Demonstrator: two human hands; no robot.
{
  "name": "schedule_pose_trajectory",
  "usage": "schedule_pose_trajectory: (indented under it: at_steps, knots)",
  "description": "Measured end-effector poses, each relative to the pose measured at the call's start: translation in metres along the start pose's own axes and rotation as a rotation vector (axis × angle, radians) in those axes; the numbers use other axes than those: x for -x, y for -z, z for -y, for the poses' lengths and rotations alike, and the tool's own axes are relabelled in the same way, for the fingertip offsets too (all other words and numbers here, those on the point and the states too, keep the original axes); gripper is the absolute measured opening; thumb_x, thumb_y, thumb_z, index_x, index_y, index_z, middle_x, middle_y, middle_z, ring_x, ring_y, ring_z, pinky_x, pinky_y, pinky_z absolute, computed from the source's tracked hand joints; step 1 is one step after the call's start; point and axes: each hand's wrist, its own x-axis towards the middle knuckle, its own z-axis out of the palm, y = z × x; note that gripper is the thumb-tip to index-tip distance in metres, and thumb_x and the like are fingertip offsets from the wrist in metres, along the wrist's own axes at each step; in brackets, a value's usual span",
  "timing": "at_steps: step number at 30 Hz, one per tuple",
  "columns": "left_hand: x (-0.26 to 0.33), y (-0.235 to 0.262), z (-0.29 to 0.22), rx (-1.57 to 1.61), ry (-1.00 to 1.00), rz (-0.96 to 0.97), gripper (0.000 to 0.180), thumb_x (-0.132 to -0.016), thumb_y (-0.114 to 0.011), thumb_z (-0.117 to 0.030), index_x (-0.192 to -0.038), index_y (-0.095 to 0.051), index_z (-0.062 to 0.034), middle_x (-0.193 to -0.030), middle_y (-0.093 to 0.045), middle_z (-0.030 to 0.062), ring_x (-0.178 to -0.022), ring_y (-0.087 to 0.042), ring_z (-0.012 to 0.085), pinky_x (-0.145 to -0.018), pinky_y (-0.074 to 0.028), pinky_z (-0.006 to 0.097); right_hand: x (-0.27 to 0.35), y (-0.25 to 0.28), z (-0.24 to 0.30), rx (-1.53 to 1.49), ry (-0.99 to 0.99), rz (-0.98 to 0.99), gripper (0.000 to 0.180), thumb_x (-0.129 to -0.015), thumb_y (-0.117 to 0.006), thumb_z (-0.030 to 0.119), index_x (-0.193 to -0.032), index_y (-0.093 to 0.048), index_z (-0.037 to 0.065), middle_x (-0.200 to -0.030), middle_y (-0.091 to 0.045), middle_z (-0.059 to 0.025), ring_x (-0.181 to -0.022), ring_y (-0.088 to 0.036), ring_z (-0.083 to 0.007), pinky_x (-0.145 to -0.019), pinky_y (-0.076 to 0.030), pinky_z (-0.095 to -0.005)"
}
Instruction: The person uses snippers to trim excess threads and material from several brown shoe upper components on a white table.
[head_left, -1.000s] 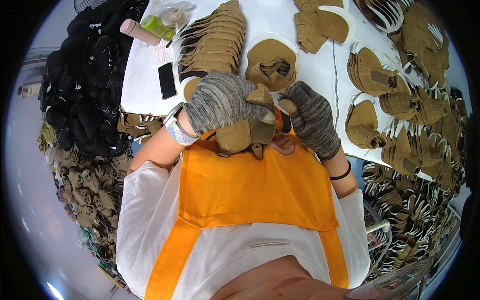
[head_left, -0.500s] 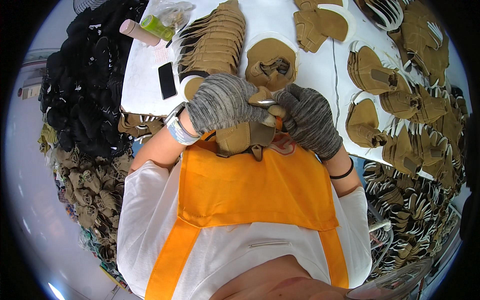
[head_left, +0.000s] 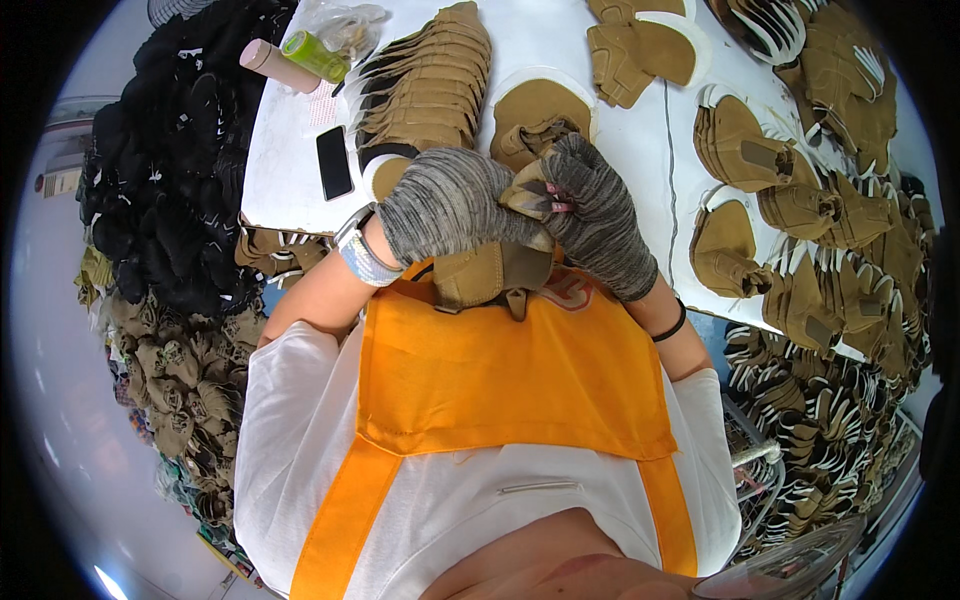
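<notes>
Both my hands wear grey knitted gloves and meet close to my chest, at the table's near edge. My left hand (head_left: pixel 447 203) is closed on a brown shoe upper (head_left: pixel 470 277), which hangs down in front of my orange apron. My right hand (head_left: pixel 603 215) is closed on small thread snips (head_left: pixel 555 198), their two dark blades pointing left and pink parts by the fingers. The fingertips of both hands nearly touch, hiding part of the upper. Just beyond them, another brown upper with a white rim (head_left: pixel 545 105) lies on the table.
The white table (head_left: pixel 290 185) carries a row of overlapped brown uppers (head_left: pixel 430 85), a black phone (head_left: pixel 335 162), a pink bottle (head_left: pixel 278 65) and a green container (head_left: pixel 313 55). Stacked uppers (head_left: pixel 740 140) cover its right side. Black pieces (head_left: pixel 165 170) are heaped at left.
My right hand has shifted slightly left and up and turned, so the snips' two blades and pink parts now show. My left hand has stayed almost still on the upper.
</notes>
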Motion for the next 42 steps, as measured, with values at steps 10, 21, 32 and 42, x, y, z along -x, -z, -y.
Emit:
schedule_pose_trajectory:
  at_steps: [10, 21, 32, 42]
  knots:
    - [0.006, -0.014, 0.015, 0.152, -0.152, -0.166, 0.046, -0.070, -0.075, -0.045, -0.098, -0.071, -0.0096, -0.078, -0.068, 0.0092, -0.074, -0.066, 0.0216, -0.069, -0.051, 0.030, -0.010, 0.012, 0.002, 0.044, -0.201, -0.231, 0.016, -0.086, -0.065, 0.015, -0.095, -0.061, 0.002, -0.085, -0.059, -0.0039, -0.080, -0.055, -0.0131, -0.073, -0.045, -0.0256]
    - [0.004, -0.015, 0.015, 0.129, -0.164, -0.138, 0.048, -0.071, -0.073, -0.048, -0.097, -0.069, -0.0070, -0.075, -0.066, 0.0117, -0.069, -0.064, 0.0257, -0.062, -0.050, 0.034, -0.002, 0.015, 0.011, 0.167, 0.063, 0.065, 0.027, -0.070, -0.069, 0.003, -0.097, -0.064, 0.007, -0.101, -0.059, -0.0111, -0.086, -0.061, -0.0251, -0.073, -0.051, -0.0329]
    - [0.004, -0.012, 0.003, 0.118, -0.058, -0.057, 0.052, -0.072, -0.075, -0.047, -0.105, -0.067, -0.0078, -0.078, -0.067, 0.0119, -0.071, -0.065, 0.0230, -0.066, -0.050, 0.032, 0.001, 0.008, 0.022, 0.369, -0.018, -0.028, 0.025, -0.080, -0.059, 0.001, -0.105, -0.056, 0.001, -0.095, -0.055, -0.0133, -0.075, -0.057, -0.0244, -0.066, -0.050, -0.0313]
    - [0.015, 0.001, 0.024, 0.233, -0.203, 0.053, 0.043, -0.079, -0.071, -0.041, -0.105, -0.067, -0.0063, -0.083, -0.068, 0.0115, -0.075, -0.065, 0.0233, -0.070, -0.050, 0.032, 0.020, 0.020, 0.028, -0.103, -0.328, -0.074, 0.031, -0.090, -0.061, 0.027, -0.104, -0.058, -0.001, -0.093, -0.063, -0.0121, -0.085, -0.061, -0.0215, -0.077, -0.049, -0.0287]
